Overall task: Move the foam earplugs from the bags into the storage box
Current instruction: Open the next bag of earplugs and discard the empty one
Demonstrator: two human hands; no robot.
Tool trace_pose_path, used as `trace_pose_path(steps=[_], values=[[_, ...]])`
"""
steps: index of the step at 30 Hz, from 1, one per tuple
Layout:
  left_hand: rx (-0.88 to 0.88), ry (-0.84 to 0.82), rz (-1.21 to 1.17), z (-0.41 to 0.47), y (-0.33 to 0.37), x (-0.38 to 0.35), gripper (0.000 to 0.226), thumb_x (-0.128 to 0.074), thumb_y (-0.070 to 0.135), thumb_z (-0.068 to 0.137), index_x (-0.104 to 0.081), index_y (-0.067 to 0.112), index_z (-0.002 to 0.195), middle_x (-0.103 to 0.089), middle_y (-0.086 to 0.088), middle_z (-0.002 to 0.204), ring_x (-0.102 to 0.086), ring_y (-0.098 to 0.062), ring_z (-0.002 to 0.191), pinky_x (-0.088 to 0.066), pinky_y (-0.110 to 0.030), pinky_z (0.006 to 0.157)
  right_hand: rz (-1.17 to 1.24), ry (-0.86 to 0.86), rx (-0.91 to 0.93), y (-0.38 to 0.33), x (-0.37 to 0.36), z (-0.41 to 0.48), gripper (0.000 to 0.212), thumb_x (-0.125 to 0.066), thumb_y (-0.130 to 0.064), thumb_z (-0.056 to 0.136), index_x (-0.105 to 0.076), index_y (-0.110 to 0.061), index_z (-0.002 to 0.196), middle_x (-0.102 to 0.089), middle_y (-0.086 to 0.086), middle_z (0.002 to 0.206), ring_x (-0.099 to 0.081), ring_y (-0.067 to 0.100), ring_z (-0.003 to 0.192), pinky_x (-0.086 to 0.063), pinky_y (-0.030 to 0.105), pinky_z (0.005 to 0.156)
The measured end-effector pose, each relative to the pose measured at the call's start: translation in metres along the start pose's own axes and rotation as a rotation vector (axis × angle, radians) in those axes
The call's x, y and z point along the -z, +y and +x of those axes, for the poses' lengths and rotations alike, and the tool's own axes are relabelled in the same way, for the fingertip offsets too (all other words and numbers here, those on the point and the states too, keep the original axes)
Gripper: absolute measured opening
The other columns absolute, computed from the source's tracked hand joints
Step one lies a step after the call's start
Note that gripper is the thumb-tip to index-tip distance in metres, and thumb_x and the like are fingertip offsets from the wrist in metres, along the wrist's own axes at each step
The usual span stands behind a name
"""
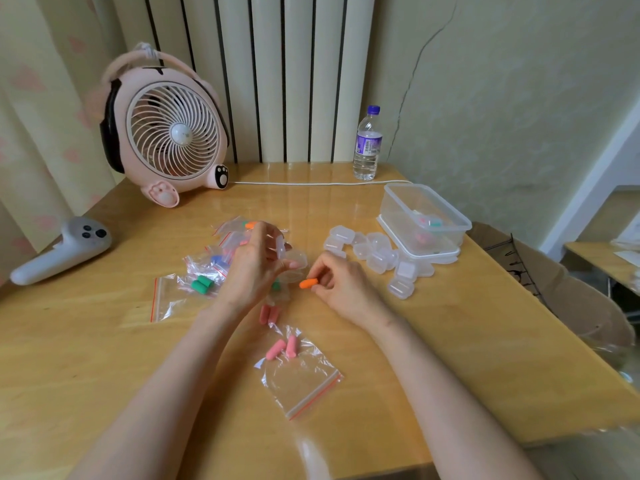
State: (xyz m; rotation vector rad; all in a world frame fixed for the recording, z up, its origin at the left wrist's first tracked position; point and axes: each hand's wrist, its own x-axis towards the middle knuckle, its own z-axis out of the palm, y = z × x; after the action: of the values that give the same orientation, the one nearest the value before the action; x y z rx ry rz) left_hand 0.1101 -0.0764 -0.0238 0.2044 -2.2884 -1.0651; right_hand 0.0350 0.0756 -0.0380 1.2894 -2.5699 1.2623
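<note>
Nearest me on the table (104, 358) lies a zip bag (304, 386) with a red seal strip, two pink earplugs (282, 348) at its open end. Just beyond it, my right hand (341, 282) pinches an orange earplug (308, 283) between thumb and fingertips, the other fingers curled in. My left hand (254, 268) is raised beside it, fingers curled round a small clear case (281, 249). Under and to the left of that hand is a heap of bags (204, 268) with green earplugs (202, 285), blue and orange ones showing. To the right sits a cluster of empty clear cases (375, 256), touching the storage box (424, 216), which holds a few filled cases. At far left rests a white controller (62, 251). At the back stand a pink fan (166, 133) and a water bottle (368, 143); its purple label is too small for me to read.
</note>
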Motion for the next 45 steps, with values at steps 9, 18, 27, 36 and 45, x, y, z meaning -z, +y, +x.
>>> trace_pose_path(steps=[9, 18, 27, 36, 45], values=[[0.039, -0.262, -0.223, 0.0, 0.0, -0.006, 0.041, -0.077, 0.011, 0.069, -0.045, 0.017, 0.094, -0.067, -0.012, 0.091, -0.066, -0.028, 0.087, -0.051, -0.043, 0.084, 0.17, 0.218, 0.015, 0.001, 0.012, 0.001, 0.017, -0.072, 0.003, 0.073, -0.062, -0.009, 0.079, -0.063, -0.013, 0.075, -0.054, -0.002, 0.069, -0.042, 0.01, 0.065], [0.069, -0.237, -0.268, -0.001, 0.001, -0.006, 0.044, -0.079, 0.012, 0.066, -0.044, 0.011, 0.092, -0.067, -0.009, 0.09, -0.069, -0.02, 0.086, -0.053, -0.044, 0.082, 0.264, 0.303, -0.034, 0.0, 0.017, 0.005, 0.012, -0.071, -0.002, 0.076, -0.066, -0.01, 0.083, -0.065, -0.008, 0.08, -0.053, 0.001, 0.068, -0.043, 0.016, 0.067], [0.067, -0.257, -0.261, -0.002, -0.001, -0.005, 0.05, -0.084, 0.032, 0.057, -0.047, 0.023, 0.09, -0.066, -0.006, 0.092, -0.068, -0.023, 0.086, -0.052, -0.052, 0.083, -0.013, 0.233, 0.02, 0.007, 0.011, 0.003, 0.011, -0.072, -0.017, 0.077, -0.071, -0.021, 0.087, -0.054, -0.015, 0.085, -0.049, 0.002, 0.07, -0.045, 0.024, 0.07], [0.052, -0.229, -0.248, -0.001, 0.002, -0.006, 0.045, -0.081, 0.01, 0.066, -0.047, 0.014, 0.096, -0.065, -0.004, 0.087, -0.068, -0.021, 0.083, -0.052, -0.047, 0.085, 0.177, 0.156, -0.104, 0.006, 0.013, 0.005, 0.016, -0.063, -0.013, 0.087, -0.073, -0.019, 0.099, -0.068, -0.005, 0.087, -0.06, 0.009, 0.07, -0.048, 0.02, 0.072], [-0.142, -0.228, -0.039, -0.002, 0.006, -0.012, 0.051, -0.079, 0.037, 0.057, -0.06, 0.023, 0.102, -0.056, -0.006, 0.102, -0.058, -0.016, 0.083, -0.048, -0.021, 0.075, 0.664, 0.011, -0.271, -0.009, 0.015, 0.002, 0.028, -0.066, -0.015, 0.086, -0.056, -0.017, 0.112, -0.065, 0.006, 0.076, -0.063, 0.016, 0.065, -0.052, 0.031, 0.066]])
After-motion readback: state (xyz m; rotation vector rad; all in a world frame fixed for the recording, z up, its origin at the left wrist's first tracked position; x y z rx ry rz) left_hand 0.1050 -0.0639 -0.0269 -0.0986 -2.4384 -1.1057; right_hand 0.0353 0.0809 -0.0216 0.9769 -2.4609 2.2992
